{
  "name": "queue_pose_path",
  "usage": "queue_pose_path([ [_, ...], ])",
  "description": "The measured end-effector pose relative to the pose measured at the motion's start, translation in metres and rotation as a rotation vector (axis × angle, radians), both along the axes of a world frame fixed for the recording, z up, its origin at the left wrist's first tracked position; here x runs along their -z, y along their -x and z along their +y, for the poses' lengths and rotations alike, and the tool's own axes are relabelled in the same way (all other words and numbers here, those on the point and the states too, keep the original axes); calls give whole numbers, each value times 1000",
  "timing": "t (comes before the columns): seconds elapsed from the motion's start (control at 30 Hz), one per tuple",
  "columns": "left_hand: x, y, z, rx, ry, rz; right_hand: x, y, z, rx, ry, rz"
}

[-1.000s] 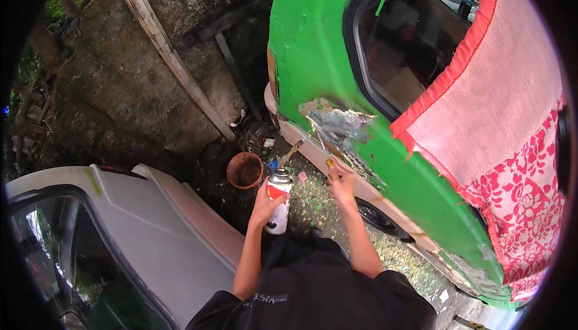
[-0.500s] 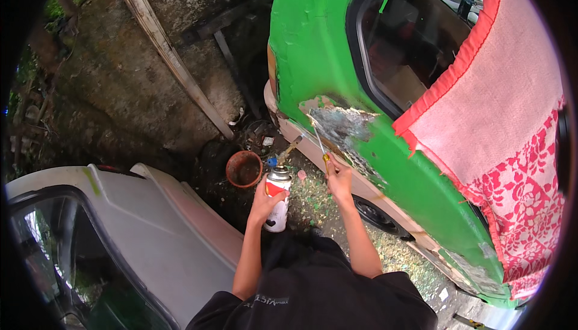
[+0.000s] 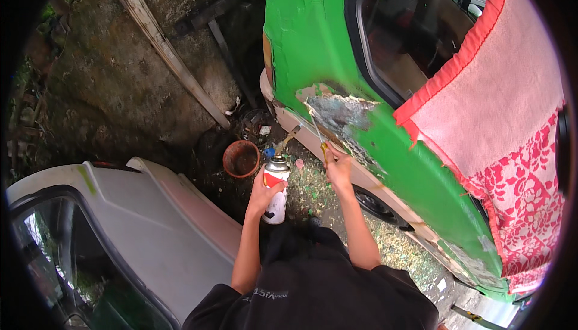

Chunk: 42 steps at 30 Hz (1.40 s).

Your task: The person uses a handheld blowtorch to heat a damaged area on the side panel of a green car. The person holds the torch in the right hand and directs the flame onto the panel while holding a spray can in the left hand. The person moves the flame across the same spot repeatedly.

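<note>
My left hand (image 3: 261, 194) is wrapped round a white and red gas canister (image 3: 276, 208). A blowtorch head (image 3: 288, 140) with a blue knob is fitted on top, its nozzle angled toward the car's lower side. My right hand (image 3: 338, 168) grips a screwdriver (image 3: 324, 146) by its yellowish handle. The thin shaft reaches up to the left edge of a stripped grey patch (image 3: 344, 114) on the green car (image 3: 310, 35). Flaked, darkened paint rims that patch. I cannot make out a flame at the nozzle.
A pink and red patterned cloth (image 3: 481, 107) drapes over the green car at right. A grey-white car (image 3: 150, 209) stands close on my left. Beyond my left hand sits a terracotta pot (image 3: 241, 159). A wooden plank (image 3: 162, 44) leans by the wall, and paint flakes litter the ground.
The view has shifted slightly. Both hands keep their grips, and the screwdriver's tip stays at the left edge of the stripped patch.
</note>
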State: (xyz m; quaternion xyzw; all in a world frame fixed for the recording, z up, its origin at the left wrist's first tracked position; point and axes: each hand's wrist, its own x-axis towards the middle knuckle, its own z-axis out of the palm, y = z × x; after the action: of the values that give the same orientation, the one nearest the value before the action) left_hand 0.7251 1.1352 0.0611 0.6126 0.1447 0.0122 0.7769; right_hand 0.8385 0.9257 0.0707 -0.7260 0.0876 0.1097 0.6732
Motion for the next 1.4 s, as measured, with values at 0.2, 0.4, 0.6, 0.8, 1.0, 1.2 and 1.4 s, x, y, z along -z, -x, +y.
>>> queue_pose_path([
  [0.2,-2,9,-3,-31,-51,-93,-19,16,-19,23,-97,64],
  [0.4,-4,-2,-2,-18,63,-23,0,-3,-9,64,-32,-95],
  [0.6,0,3,-5,-12,38,-33,9,-1,-12,47,30,-88],
  [0.8,-10,2,-8,-59,-12,-73,19,13,-25,45,5,-84],
  [1.0,-3,-2,-2,-19,-37,-42,24,-3,-5,69,-60,-91],
  [1.2,-11,2,-2,-10,-67,-60,39,-12,-9,38,-85,-32],
  [1.4,-8,22,11,-67,-108,-82,24,-12,6,38,-134,-38],
])
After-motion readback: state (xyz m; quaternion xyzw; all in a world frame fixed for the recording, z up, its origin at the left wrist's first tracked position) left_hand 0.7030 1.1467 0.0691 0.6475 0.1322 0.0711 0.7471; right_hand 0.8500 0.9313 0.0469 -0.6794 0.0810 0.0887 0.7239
